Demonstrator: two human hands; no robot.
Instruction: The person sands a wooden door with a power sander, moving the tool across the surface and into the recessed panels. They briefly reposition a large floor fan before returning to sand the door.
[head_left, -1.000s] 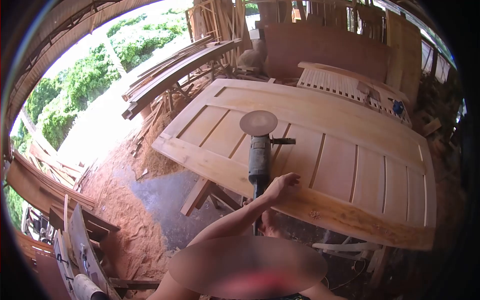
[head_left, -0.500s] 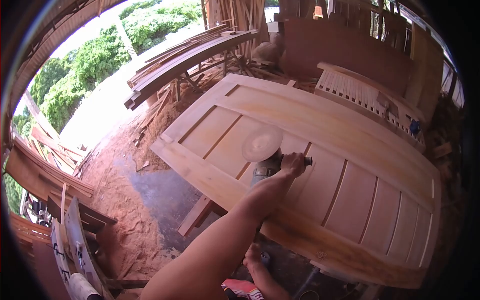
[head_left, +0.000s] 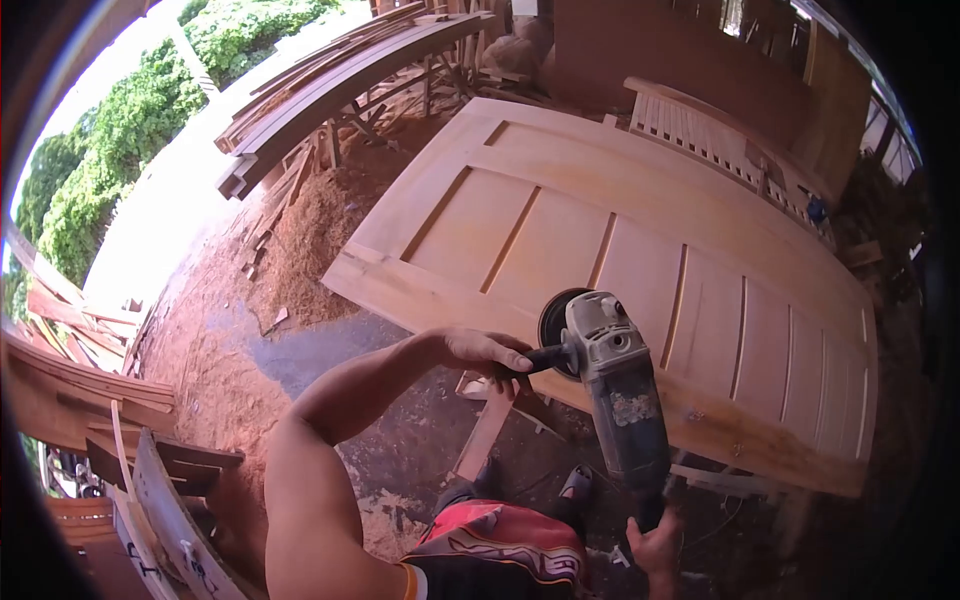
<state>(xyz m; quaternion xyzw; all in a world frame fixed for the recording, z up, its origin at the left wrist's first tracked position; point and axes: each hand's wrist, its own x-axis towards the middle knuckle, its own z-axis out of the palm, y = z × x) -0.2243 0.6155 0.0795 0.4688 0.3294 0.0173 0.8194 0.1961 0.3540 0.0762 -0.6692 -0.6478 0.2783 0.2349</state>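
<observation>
A grey and dark power sander [head_left: 628,420] is tilted at the near edge of a wooden panelled door [head_left: 570,245], its round dark disc [head_left: 552,325] over the door's front rail. Whether the disc touches the wood I cannot tell. My left hand [head_left: 485,355] is wrapped round the black side handle, left of the tool's head. Lower down, my right hand [head_left: 657,545] grips the rear handle at the tool's bottom end.
Long boards [head_left: 350,85] lie stacked on a support at the upper left. Sawdust [head_left: 300,240] covers the floor beside the door. Behind the door lies a slatted wooden piece [head_left: 700,130]. Curved boards [head_left: 160,500] stand at the lower left. My sandalled foot [head_left: 577,485] shows below.
The sander has come back from the door's panels to its near edge and turned, so its body now shows. Both hands moved with it; the view has shifted.
</observation>
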